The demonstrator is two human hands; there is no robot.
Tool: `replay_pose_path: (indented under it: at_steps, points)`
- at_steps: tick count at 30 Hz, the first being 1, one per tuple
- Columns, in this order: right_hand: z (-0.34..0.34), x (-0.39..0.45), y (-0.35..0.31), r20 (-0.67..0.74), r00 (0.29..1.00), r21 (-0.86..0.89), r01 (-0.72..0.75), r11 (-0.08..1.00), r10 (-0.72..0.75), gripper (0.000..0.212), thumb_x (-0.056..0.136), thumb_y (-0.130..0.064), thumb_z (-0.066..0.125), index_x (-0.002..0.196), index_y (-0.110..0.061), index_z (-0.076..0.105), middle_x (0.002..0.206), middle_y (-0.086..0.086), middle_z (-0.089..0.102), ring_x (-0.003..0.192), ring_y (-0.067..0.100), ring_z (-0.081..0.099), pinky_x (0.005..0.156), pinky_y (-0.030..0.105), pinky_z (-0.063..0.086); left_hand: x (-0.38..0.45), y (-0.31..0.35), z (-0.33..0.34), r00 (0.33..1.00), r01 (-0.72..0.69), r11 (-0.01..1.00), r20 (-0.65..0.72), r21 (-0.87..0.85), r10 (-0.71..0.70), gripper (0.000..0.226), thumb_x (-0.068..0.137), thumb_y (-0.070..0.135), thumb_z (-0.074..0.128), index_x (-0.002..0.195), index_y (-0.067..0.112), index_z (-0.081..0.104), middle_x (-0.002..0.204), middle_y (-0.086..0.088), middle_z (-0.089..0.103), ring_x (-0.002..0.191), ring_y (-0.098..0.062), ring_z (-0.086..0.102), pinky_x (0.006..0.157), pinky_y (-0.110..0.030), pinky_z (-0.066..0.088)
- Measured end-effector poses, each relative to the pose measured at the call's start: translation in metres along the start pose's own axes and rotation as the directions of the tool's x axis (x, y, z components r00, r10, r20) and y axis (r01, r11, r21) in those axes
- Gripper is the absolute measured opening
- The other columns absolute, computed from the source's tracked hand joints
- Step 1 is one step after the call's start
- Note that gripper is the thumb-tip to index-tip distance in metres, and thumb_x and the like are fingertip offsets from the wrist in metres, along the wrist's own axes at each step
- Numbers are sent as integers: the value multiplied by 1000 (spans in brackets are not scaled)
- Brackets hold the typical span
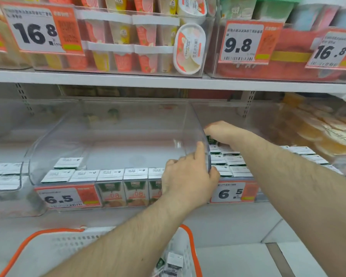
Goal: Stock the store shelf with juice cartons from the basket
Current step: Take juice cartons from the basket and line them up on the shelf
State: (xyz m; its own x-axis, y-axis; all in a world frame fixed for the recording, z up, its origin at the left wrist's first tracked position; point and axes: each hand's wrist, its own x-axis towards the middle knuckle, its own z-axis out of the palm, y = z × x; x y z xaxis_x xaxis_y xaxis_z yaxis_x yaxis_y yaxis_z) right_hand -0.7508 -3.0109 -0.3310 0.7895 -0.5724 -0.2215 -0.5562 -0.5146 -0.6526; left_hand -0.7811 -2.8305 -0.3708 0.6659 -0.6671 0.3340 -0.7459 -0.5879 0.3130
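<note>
A clear plastic bin (108,136) stands on the lower shelf with a front row of white-topped green juice cartons (112,182). My left hand (188,176) grips the bin's right front wall, thumb inside. My right hand (224,132) reaches into the neighbouring bin on the right and closes over a green juice carton (211,139) among several packed cartons (230,162). A white basket with an orange rim (190,240) sits below my arms and holds a few cartons (172,262).
Price tags reading 6.5 (64,197) front both bins. The upper shelf (168,80) carries cups and tubs in clear bins. Orange packets (324,132) fill a bin at far right. More cartons (4,174) lie at far left.
</note>
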Motion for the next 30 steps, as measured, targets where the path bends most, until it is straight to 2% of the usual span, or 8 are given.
replay_pose_path:
  at_steps: [4,9,12,19,22,25,27,30]
  points:
    - [-7,-1,0,93,995,23,-34,999,32,17,88,-21,56,78,-10,65,73,11,62,60,26,56,67,37,46,-1,1,-1,1000,16,1000,1,-1,-16,54,96,43,33,143,21,22,109,-3,64,96,-27,56,83,-40,33]
    - [-4,0,-6,60,995,-186,-69,980,81,28,86,-9,48,58,-12,44,48,5,41,44,19,33,52,29,30,-2,4,-2,998,36,999,45,28,-37,59,96,43,33,148,18,18,110,-3,64,93,-26,53,88,-41,33]
    - [-4,-3,-12,62,994,-269,-68,961,88,27,91,-13,49,64,-12,46,57,7,43,50,20,35,56,30,31,-1,3,-2,998,34,999,45,16,-35,57,96,43,32,147,18,20,107,-3,65,85,-24,48,85,-41,33]
    - [-1,-3,-10,64,997,-381,-21,924,49,30,98,-39,51,98,-12,66,96,4,65,76,19,59,82,36,48,-3,3,-4,997,16,1000,69,18,-17,62,98,48,30,150,18,15,114,-4,64,101,-26,56,90,-43,36]
    - [1,-8,-5,-28,999,-351,18,936,-30,32,95,-37,57,101,-8,70,102,7,69,92,24,64,88,37,53,-2,2,-5,996,18,1000,88,14,-19,64,98,50,30,152,19,14,119,-6,63,105,-28,56,90,-43,36]
    - [3,-23,-1,-194,971,-338,69,938,-142,27,96,-31,53,79,-18,70,89,3,69,79,24,61,71,32,51,-3,1,-11,989,43,998,143,-35,-38,69,96,54,34,153,21,13,126,-5,60,114,-28,52,94,-42,37]
    - [6,-38,-3,-383,900,-307,87,948,-207,34,96,-30,49,66,-19,59,76,3,64,71,26,56,63,30,44,-5,2,-19,991,42,989,135,-143,-22,69,96,52,40,152,20,18,137,-5,53,125,-26,46,102,-40,35]
    - [17,-70,-11,-616,703,-271,235,933,-356,33,96,-26,46,68,-14,58,65,1,57,66,24,54,61,31,38,-21,-2,-31,998,-35,914,-65,-403,10,62,93,37,52,148,16,32,144,-2,44,131,-19,40,112,-36,32]
